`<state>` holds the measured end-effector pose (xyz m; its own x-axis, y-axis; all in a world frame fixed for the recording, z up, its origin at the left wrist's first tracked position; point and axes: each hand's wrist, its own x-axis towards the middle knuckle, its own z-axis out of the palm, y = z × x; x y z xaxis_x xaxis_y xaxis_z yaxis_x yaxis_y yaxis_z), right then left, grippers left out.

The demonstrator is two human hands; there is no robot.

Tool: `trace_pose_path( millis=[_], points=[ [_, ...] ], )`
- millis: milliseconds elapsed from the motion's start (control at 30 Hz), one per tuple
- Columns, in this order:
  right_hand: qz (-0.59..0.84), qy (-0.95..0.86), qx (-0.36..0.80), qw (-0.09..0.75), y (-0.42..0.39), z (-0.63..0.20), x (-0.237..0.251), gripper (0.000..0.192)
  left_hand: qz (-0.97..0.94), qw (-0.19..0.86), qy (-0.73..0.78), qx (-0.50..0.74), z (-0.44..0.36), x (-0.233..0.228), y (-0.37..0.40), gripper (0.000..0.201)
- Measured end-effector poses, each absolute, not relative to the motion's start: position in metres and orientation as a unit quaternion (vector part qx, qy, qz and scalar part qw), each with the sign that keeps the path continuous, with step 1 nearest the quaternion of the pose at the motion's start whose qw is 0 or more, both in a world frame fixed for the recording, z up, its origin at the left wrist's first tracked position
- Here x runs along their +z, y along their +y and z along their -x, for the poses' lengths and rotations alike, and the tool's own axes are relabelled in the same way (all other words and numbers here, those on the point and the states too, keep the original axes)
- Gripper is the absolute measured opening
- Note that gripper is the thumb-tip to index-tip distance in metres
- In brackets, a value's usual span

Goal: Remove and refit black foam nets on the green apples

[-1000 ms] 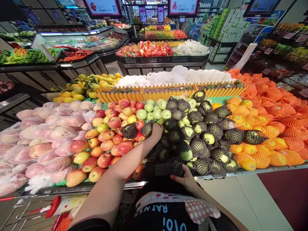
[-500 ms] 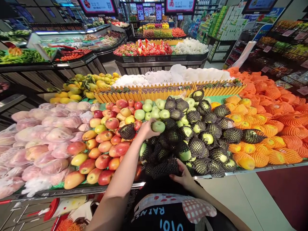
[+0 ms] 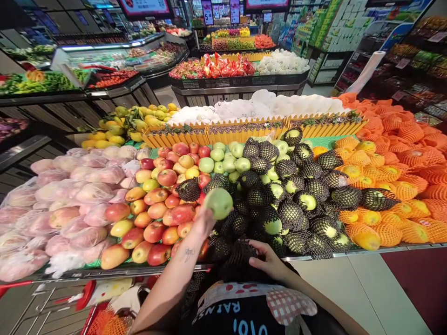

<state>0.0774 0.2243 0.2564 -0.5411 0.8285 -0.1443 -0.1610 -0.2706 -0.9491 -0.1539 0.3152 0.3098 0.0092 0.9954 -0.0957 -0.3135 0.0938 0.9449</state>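
Note:
A green apple (image 3: 219, 204) without netting is raised above the fruit display in my left hand (image 3: 205, 220), whose fingers are closed round its left side and partly hidden behind it. My right hand (image 3: 267, 260), low and near my body, pinches a crumpled black foam net (image 3: 240, 253). Just beyond lie several green apples in black foam nets (image 3: 291, 214). Bare green apples (image 3: 228, 164) are stacked farther back, and red apples (image 3: 157, 232) lie left of my left forearm.
Bagged pink fruit (image 3: 89, 193) fills the left of the display, orange-netted fruit (image 3: 401, 181) the right. A small yellow fence (image 3: 244, 135) runs along the back, before white-wrapped fruit (image 3: 265, 104). A shopping cart (image 3: 45, 302) stands at lower left.
My left hand has drawn the green apple back toward me and up from the pile. My right hand has shifted slightly lower, and the black net in it looks more crumpled.

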Motion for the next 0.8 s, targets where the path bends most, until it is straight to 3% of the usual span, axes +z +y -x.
trace_pose_path(
  millis=[300, 467, 633, 800],
  points=[
    [0.255, -0.707, 0.595, 0.285, 0.237, -0.067, 0.284, 0.017, -0.283, 0.756, 0.446, 0.387, 0.098, 0.281, 0.248, 0.060],
    [0.329, -0.666, 0.598, 0.300, 0.233, -0.071, 0.268, 0.020, -0.277, 0.733, 0.480, 0.394, 0.111, 0.275, 0.241, 0.056],
    [0.427, -0.580, 0.563, 0.407, 0.232, -0.076, 0.256, 0.026, -0.195, 0.772, 0.468, 0.383, 0.121, 0.265, 0.232, 0.056],
    [0.390, -0.586, 0.579, 0.412, 0.230, -0.080, 0.258, 0.019, -0.289, 0.726, 0.491, 0.385, 0.126, 0.263, 0.233, 0.046]
  ],
)
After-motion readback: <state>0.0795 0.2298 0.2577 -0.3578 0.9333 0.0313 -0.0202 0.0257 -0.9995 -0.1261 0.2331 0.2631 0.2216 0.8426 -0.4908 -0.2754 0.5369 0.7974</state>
